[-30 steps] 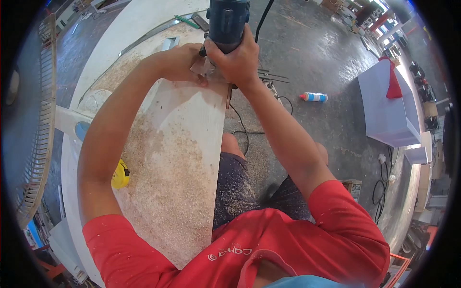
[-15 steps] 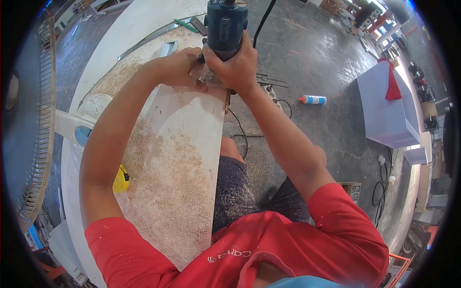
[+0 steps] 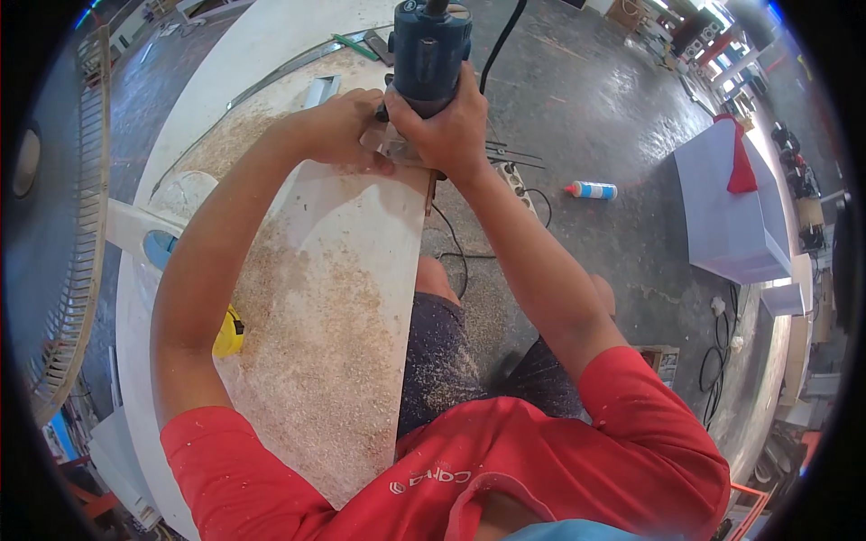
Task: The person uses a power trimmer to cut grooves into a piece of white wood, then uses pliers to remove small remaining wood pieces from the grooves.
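My right hand [image 3: 456, 126] is wrapped round the dark blue body of a trim router [image 3: 431, 56], which stands upright near the far end of a sawdust-covered white board [image 3: 329, 212]. Against the router's left side, my left hand [image 3: 347, 131] is closed at its clear base [image 3: 383, 140], with the fingertips partly hidden. The router's bit and the edge under it are out of sight. A black power cord [image 3: 499, 50] rises from behind the tool.
A yellow tape measure [image 3: 230, 334] lies beside my left forearm. Beyond the board are a green tool [image 3: 354, 45] and a metal strip [image 3: 284, 69]. At left stands a fan [image 3: 77, 225]. On the floor are a glue bottle [image 3: 593, 190], a power strip [image 3: 512, 180] and a white box [image 3: 722, 203].
The whole view has shifted slightly, moving the scene a little to the right. Both hands keep their hold at the router, with no clear movement along the board.
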`<act>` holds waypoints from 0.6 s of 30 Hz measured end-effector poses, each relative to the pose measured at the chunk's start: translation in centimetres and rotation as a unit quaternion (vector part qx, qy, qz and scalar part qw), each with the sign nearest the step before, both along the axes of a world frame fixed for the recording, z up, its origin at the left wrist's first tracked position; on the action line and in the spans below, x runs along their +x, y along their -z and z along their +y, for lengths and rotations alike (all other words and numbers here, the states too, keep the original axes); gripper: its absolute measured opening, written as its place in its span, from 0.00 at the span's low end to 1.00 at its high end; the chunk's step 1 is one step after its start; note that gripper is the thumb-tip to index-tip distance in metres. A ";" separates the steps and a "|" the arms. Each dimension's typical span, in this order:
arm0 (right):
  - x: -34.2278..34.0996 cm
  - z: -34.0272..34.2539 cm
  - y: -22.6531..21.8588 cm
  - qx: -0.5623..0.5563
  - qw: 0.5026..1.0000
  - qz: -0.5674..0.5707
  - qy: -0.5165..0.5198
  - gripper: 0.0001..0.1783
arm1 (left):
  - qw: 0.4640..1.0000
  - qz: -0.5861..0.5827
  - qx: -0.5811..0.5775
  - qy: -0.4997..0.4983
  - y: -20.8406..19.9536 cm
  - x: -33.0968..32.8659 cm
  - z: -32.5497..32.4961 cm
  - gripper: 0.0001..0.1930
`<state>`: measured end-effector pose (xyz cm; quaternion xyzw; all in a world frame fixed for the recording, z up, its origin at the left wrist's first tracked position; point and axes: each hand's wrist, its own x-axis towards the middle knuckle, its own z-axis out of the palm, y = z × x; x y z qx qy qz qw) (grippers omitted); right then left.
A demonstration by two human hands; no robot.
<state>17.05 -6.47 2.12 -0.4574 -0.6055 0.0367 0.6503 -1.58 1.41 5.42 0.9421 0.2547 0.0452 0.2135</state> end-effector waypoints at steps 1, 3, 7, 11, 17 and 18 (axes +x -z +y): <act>-0.1 0.0 0.1 -0.003 1.000 0.001 0.000 0.35 | 1.000 0.003 0.014 -0.007 0.3 0.1 -0.1 0.39; -0.3 0.0 0.0 -0.001 1.000 0.006 0.005 0.36 | 1.000 -0.006 0.019 0.008 -0.4 -0.1 -0.5 0.39; -0.2 0.2 0.5 0.003 1.000 -0.015 0.021 0.36 | 1.000 -0.013 0.006 0.011 -0.4 0.0 -0.4 0.37; 0.0 0.1 0.7 0.014 0.999 -0.029 0.015 0.37 | 0.999 -0.001 0.044 -0.002 0.4 -0.2 -0.3 0.37; -0.1 0.4 1.0 0.019 0.999 -0.022 0.015 0.37 | 0.998 -0.042 0.040 0.037 1.1 -0.3 0.7 0.36; -0.2 0.4 1.0 0.030 0.999 -0.030 0.021 0.37 | 0.998 -0.027 0.047 0.019 1.4 -0.3 0.6 0.36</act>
